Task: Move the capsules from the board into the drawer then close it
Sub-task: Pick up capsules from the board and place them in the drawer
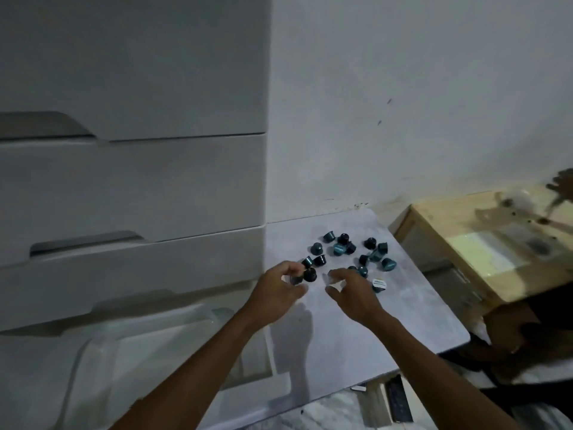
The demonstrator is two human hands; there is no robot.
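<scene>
Nearby, wooden crate (483, 243) — right of capsules (350, 252), white board (387, 321)

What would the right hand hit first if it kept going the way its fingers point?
Probably the teal capsules just past the right hand; its fingers already reach them on the board, though depth is unclear.

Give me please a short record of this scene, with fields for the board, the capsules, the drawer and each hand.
board: white board on the right of the drawer unit
capsules: dark and teal capsules scattered on the far part of the board
drawer: bottom drawer pulled open; no capsules visible inside
left hand: left hand pinching dark capsules at the near left of the group
right hand: right hand over the near capsules, fingers spread; holding one or not cannot be told
</scene>
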